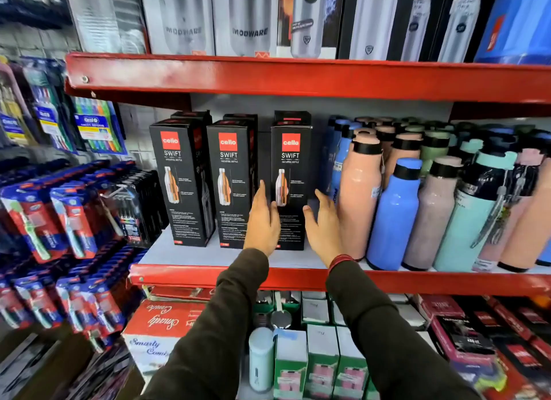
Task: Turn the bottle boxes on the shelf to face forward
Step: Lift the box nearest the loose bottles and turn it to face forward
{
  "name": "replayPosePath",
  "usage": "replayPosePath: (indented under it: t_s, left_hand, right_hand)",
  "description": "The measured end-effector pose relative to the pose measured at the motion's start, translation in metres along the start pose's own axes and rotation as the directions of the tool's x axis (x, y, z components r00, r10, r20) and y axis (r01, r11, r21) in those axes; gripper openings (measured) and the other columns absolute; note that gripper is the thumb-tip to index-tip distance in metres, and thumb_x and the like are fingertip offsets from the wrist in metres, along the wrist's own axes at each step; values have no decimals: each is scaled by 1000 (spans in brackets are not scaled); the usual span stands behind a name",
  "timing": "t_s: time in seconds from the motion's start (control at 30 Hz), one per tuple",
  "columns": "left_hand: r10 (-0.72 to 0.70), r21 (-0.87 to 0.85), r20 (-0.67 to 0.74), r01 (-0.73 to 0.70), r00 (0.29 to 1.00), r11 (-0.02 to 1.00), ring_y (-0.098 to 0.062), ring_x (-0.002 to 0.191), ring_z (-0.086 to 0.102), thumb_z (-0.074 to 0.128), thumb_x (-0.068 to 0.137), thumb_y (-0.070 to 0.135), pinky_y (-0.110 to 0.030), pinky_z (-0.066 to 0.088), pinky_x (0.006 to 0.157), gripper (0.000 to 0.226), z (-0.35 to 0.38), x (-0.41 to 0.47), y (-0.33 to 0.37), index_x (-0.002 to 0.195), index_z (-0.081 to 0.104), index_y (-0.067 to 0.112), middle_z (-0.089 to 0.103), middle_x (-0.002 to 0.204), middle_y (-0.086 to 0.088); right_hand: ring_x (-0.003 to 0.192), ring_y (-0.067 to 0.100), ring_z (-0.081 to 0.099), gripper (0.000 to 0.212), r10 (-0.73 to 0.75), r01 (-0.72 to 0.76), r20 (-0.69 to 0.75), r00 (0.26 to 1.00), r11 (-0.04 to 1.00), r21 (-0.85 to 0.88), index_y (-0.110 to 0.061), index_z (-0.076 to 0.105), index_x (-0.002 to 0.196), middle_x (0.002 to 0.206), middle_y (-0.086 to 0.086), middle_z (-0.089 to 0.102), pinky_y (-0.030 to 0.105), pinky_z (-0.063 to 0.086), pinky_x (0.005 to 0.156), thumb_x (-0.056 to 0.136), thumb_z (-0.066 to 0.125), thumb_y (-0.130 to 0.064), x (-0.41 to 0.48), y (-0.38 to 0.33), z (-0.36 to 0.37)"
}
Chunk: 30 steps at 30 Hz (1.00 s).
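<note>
Both open hands, left hand [262, 221] and right hand [323, 224], flank the rightmost bottle box [290, 173], fingers spread.

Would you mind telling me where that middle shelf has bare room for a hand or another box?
Bare white shelf runs in front of the three Cello Swift boxes, and a narrow strip lies left of them. Slim gaps separate the boxes. Right of the right hand, the loose bottles are packed tight to the edge.

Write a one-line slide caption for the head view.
Both hands flank the rightmost black bottle box on the red shelf.
</note>
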<state>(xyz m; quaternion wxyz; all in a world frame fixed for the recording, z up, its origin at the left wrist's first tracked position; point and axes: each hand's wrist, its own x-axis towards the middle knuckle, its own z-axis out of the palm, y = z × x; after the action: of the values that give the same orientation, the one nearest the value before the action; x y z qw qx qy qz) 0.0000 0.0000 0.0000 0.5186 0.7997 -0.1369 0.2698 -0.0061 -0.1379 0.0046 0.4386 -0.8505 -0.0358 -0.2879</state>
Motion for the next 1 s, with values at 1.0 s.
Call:
replayPosePath:
  t_s: [1.0]
  left_hand:
    - [-174, -474, -142, 88, 974, 876, -4, 104, 71, 69, 89, 38, -25, 57, 92, 24, 8, -8, -10, 111, 74, 30, 77, 107, 11]
  right_hand:
    - [125, 11, 51, 99, 5, 14, -76, 997, 968, 249, -28, 42, 136, 131, -7, 54, 41, 46, 106, 52, 92, -41, -7, 0, 10]
